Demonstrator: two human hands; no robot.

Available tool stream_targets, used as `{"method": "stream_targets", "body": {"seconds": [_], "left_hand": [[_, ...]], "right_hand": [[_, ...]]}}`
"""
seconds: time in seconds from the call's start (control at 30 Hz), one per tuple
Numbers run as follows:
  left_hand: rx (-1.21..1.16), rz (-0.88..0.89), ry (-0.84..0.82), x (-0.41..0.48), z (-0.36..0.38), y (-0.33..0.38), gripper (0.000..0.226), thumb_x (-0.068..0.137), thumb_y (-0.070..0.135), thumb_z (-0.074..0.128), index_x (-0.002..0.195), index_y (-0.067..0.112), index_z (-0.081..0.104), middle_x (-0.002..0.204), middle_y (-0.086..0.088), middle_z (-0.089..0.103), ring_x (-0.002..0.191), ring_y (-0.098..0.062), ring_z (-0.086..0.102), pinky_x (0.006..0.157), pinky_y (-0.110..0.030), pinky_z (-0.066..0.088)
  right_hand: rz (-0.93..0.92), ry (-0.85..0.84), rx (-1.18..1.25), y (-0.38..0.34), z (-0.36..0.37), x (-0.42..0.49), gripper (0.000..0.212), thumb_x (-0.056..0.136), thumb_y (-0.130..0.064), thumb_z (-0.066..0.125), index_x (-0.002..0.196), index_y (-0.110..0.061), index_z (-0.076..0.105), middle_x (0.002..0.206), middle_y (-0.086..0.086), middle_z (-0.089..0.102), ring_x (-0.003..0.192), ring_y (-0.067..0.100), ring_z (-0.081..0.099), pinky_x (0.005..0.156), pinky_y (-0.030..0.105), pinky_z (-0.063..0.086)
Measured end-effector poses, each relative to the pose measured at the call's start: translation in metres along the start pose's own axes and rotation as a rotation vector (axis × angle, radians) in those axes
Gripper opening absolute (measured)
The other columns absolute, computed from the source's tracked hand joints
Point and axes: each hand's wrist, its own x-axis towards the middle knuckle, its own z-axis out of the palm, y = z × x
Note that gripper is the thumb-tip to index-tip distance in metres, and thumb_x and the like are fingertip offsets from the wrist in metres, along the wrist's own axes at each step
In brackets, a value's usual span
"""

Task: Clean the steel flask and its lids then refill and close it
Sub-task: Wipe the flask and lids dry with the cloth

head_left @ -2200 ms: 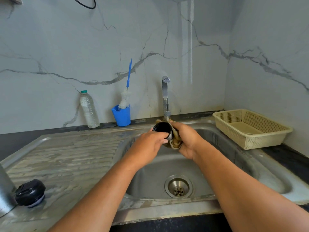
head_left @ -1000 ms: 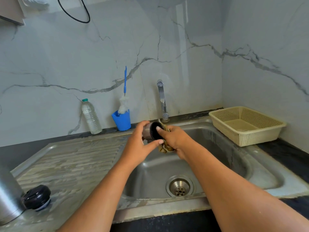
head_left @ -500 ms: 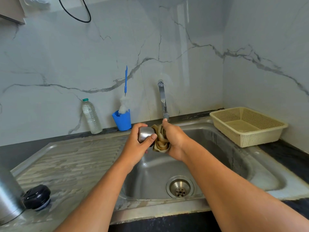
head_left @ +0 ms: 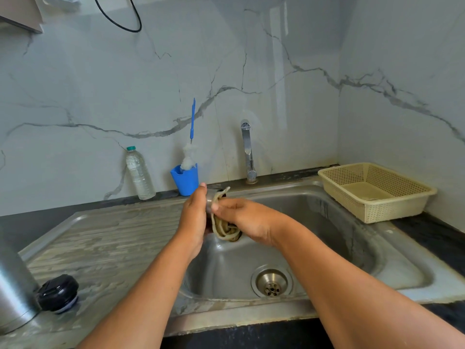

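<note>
- The steel lid point(head_left: 210, 200) is held up over the sink point(head_left: 339, 248), between both hands.
- The left hand point(head_left: 193, 217) has its fingers curled round the steel lid. The right hand point(head_left: 247, 219) pinches a cloth point(head_left: 225, 229) against it.
- I think the lid is being scrubbed. Next it likely needs a rinse under the tap point(head_left: 247, 152); no water is coming out.
- The flask point(head_left: 12, 293) stands far left on the surface point(head_left: 113, 248), with the black lid point(head_left: 57, 293) just beside it.
- Count: one flask, two lids, one cloth, one tap, one bottle point(head_left: 139, 173), one blue cup point(head_left: 185, 182), one brush point(head_left: 192, 122), one basket point(head_left: 402, 205).
</note>
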Motion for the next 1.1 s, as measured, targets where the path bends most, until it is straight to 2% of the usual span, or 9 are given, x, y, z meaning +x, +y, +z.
{"method": "stream_targets", "body": {"seconds": [0.07, 0.13, 0.33, 0.47, 0.57, 0.73, 0.87, 1.0, 1.1], "left_hand": [[-0.036, -0.065, -0.005, -0.001, -0.002, 0.002, 0.046, 0.105, 0.051, 0.046, 0.091, 0.011, 0.064, 0.065, -0.011, 0.062, 0.046, -0.017, 0.053, 0.038, -0.02, 0.033], [-0.05, -0.168, -0.046, 0.0, -0.006, 0.001, 0.044, 0.104, 0.049, 0.047, 0.081, 0.014, 0.059, 0.06, -0.006, 0.051, 0.042, -0.013, 0.037, 0.033, -0.018, 0.018], [-0.033, -0.436, -0.173, 0.006, -0.019, 0.005, 0.047, 0.102, 0.051, 0.045, 0.081, 0.012, 0.06, 0.061, -0.01, 0.055, 0.037, -0.009, 0.033, 0.028, -0.013, 0.017], [-0.043, -0.449, -0.185, 0.01, -0.021, 0.004, 0.052, 0.101, 0.057, 0.045, 0.08, 0.012, 0.061, 0.062, -0.011, 0.054, 0.037, -0.008, 0.032, 0.028, -0.013, 0.018], [0.015, -0.367, -0.101, 0.009, -0.016, 0.002, 0.042, 0.1, 0.052, 0.047, 0.078, 0.017, 0.056, 0.055, -0.003, 0.052, 0.038, -0.01, 0.033, 0.03, -0.014, 0.018], [0.157, -0.133, 0.02, 0.007, -0.012, -0.004, 0.032, 0.099, 0.047, 0.047, 0.081, 0.021, 0.048, 0.058, 0.001, 0.043, 0.047, -0.012, 0.037, 0.04, -0.022, 0.028], [0.113, 0.055, -0.025, 0.007, -0.007, -0.004, 0.03, 0.1, 0.048, 0.051, 0.088, 0.021, 0.052, 0.081, -0.009, 0.052, 0.073, -0.024, 0.052, 0.069, -0.034, 0.042], [0.158, 0.183, -0.071, 0.001, -0.001, 0.0, 0.051, 0.087, 0.054, 0.049, 0.104, 0.007, 0.06, 0.086, -0.009, 0.056, 0.077, -0.024, 0.048, 0.063, -0.035, 0.038], [0.168, 0.218, -0.078, 0.001, -0.001, 0.0, 0.058, 0.09, 0.053, 0.046, 0.106, -0.002, 0.054, 0.085, -0.011, 0.057, 0.076, -0.025, 0.049, 0.058, -0.031, 0.037]], "right_hand": [[-0.046, -0.015, -0.307, -0.004, -0.003, -0.002, 0.025, 0.106, -0.027, 0.052, 0.092, -0.014, 0.069, 0.102, -0.011, 0.064, 0.084, -0.008, 0.06, 0.083, 0.012, 0.043], [-0.071, 0.002, -0.67, 0.003, -0.004, 0.007, 0.02, 0.105, -0.023, 0.054, 0.095, -0.014, 0.069, 0.117, -0.012, 0.053, 0.098, 0.009, 0.05, 0.089, 0.022, 0.038], [-0.195, 0.17, -1.506, 0.006, 0.01, 0.01, 0.05, 0.094, 0.001, 0.05, 0.136, -0.025, 0.058, 0.142, -0.004, 0.042, 0.108, 0.028, 0.038, 0.087, 0.034, 0.034], [-0.262, 0.273, -1.541, 0.003, 0.018, 0.009, 0.043, 0.097, -0.006, 0.047, 0.135, -0.021, 0.059, 0.144, -0.004, 0.044, 0.112, 0.031, 0.04, 0.091, 0.038, 0.037], [-0.048, 0.199, -1.282, 0.0, 0.029, 0.012, 0.037, 0.096, -0.012, 0.049, 0.131, -0.017, 0.059, 0.138, 0.001, 0.046, 0.114, 0.03, 0.04, 0.093, 0.037, 0.04], [0.22, 0.13, -0.101, -0.012, 0.029, 0.008, 0.014, 0.089, -0.006, 0.048, 0.091, -0.011, 0.061, 0.083, 0.007, 0.062, 0.078, 0.021, 0.057, 0.073, 0.033, 0.047], [0.235, 0.093, 0.752, -0.012, 0.017, 0.002, 0.026, 0.092, -0.011, 0.039, 0.101, -0.001, 0.062, 0.086, 0.015, 0.065, 0.077, 0.024, 0.065, 0.069, 0.031, 0.055], [0.201, 0.071, 1.131, -0.019, 0.006, -0.005, 0.036, 0.092, -0.021, 0.039, 0.1, 0.002, 0.066, 0.09, 0.02, 0.07, 0.079, 0.031, 0.069, 0.064, 0.036, 0.061], [0.128, 0.074, 1.044, -0.019, 0.007, -0.005, 0.031, 0.098, -0.015, 0.041, 0.091, -0.002, 0.067, 0.086, 0.018, 0.07, 0.076, 0.029, 0.069, 0.059, 0.035, 0.06]]}}
